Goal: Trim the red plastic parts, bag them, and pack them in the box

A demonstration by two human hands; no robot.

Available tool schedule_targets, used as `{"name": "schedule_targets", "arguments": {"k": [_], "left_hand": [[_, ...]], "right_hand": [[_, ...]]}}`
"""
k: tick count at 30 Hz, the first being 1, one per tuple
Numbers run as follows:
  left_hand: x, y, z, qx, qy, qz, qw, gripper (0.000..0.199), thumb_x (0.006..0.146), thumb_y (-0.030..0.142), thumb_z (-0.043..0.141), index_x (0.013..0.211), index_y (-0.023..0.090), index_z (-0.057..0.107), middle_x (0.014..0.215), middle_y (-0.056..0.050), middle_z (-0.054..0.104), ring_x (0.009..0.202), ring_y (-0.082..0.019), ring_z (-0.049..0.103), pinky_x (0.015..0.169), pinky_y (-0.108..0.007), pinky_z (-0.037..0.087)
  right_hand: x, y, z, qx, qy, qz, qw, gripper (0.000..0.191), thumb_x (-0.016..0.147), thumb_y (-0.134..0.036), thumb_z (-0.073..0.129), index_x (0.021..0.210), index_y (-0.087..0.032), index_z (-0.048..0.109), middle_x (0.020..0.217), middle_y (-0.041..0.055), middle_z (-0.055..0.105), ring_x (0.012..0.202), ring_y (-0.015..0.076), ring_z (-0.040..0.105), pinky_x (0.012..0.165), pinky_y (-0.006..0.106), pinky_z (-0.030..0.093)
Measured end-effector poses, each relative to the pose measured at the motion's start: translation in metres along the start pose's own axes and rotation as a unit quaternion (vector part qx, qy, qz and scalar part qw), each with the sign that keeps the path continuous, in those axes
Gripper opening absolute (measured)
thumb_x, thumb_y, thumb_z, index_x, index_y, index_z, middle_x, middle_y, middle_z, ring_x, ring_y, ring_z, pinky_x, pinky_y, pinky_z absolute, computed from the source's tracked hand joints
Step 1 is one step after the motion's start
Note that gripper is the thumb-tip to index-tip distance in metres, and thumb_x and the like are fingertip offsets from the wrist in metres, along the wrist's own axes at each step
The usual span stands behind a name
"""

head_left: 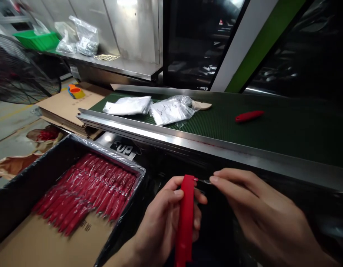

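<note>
Left hand [160,218] closed around a red plastic handle [185,226]
Right hand [260,211] reaches in from the right, thumb and forefinger pinching a small metal piece [206,181] at the handle's far end.

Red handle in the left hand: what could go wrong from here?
The small metal piece pinched in the right hand could slip and drop onto the dark surface below, where it would likely be hard to spot. It may also go in crooked if it isn't lined up with the end of the red handle, held in the left hand. The left wrist is also close to the plastic-lined box, so a sudden move might knock it.
</note>
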State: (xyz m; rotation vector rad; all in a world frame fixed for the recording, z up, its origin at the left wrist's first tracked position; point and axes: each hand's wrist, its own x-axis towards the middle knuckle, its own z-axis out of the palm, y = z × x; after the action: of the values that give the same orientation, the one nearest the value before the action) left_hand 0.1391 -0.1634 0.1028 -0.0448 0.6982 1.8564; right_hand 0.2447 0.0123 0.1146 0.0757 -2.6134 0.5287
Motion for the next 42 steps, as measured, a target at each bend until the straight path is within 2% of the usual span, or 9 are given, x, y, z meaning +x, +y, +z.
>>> {"name": "schedule_targets", "arguments": {"k": [2,8,14,25,28,31,37,42], "left_hand": [[-0.001,-0.001,0.001,0.006,-0.005,0.004,1.0,0.023,0.091,0.025,0.042,0.105,0.016,0.057,0.095,-0.01,0.064,0.061,-0.011,0.056,0.046,-0.017,0.044],[-0.003,-0.003,0.006,0.03,0.003,0.019,0.999,0.021,0.09,0.023,0.041,0.102,0.016,0.058,0.091,-0.009,0.064,0.058,-0.011,0.055,0.045,-0.017,0.044],[-0.002,-0.003,0.008,0.037,-0.004,0.028,0.999,0.019,0.089,0.024,0.044,0.098,0.015,0.058,0.09,-0.009,0.064,0.056,-0.011,0.054,0.043,-0.016,0.042],[-0.004,-0.006,0.002,0.033,-0.004,0.023,0.999,0.018,0.088,0.025,0.044,0.096,0.016,0.059,0.088,-0.007,0.063,0.052,-0.009,0.05,0.042,-0.016,0.041],[-0.001,-0.003,0.0,0.015,0.0,0.014,1.0,0.018,0.089,0.025,0.044,0.096,0.018,0.058,0.079,-0.004,0.061,0.05,-0.008,0.048,0.042,-0.016,0.041],[0.002,0.003,0.0,0.009,0.004,0.022,1.0,0.017,0.09,0.025,0.044,0.098,0.018,0.058,0.083,-0.004,0.061,0.052,-0.008,0.048,0.043,-0.015,0.041],[0.008,0.012,0.003,0.041,-0.006,0.085,0.996,0.018,0.09,0.023,0.044,0.102,0.018,0.056,0.089,-0.006,0.06,0.058,-0.009,0.049,0.047,-0.016,0.04],[0.012,0.018,0.003,0.032,0.0,0.081,0.996,0.016,0.091,0.025,0.044,0.104,0.02,0.053,0.09,-0.005,0.058,0.059,-0.009,0.046,0.046,-0.017,0.037]], "right_hand": [[0.002,-0.002,0.0,-0.01,0.006,-0.018,1.0,0.048,0.089,-0.01,0.049,0.133,-0.031,0.055,0.12,0.0058,0.061,0.103,0.0177,0.061,0.079,0.03,0.055],[0.012,-0.011,-0.004,-0.039,0.011,-0.031,0.999,0.038,0.091,-0.013,0.047,0.123,-0.025,0.063,0.108,0.008,0.066,0.094,0.0173,0.061,0.069,0.029,0.053],[0.007,-0.011,-0.006,-0.043,0.01,-0.03,0.999,0.039,0.09,-0.011,0.049,0.124,-0.024,0.062,0.111,0.0087,0.065,0.098,0.0175,0.06,0.073,0.03,0.051],[0.01,-0.016,-0.005,0.013,-0.015,-0.022,1.0,0.038,0.089,-0.004,0.046,0.122,-0.016,0.062,0.107,0.0088,0.062,0.093,0.0123,0.058,0.074,0.024,0.05],[0.006,-0.019,-0.003,-0.001,-0.033,-0.055,0.998,0.039,0.088,-0.004,0.048,0.124,-0.017,0.061,0.105,0.0082,0.063,0.089,0.0128,0.057,0.07,0.025,0.05],[-0.002,-0.025,0.0,-0.027,-0.058,-0.083,0.995,0.04,0.088,-0.008,0.051,0.125,-0.019,0.06,0.108,0.0075,0.064,0.087,0.0141,0.058,0.067,0.027,0.05],[-0.016,-0.034,0.009,-0.073,-0.052,-0.137,0.987,0.036,0.087,-0.014,0.055,0.121,-0.02,0.063,0.102,0.0058,0.069,0.079,0.0175,0.062,0.06,0.031,0.05],[-0.018,-0.036,0.014,-0.053,-0.041,-0.165,0.984,0.034,0.084,-0.01,0.054,0.115,-0.018,0.066,0.097,0.0053,0.07,0.074,0.0154,0.062,0.056,0.027,0.05]]}}
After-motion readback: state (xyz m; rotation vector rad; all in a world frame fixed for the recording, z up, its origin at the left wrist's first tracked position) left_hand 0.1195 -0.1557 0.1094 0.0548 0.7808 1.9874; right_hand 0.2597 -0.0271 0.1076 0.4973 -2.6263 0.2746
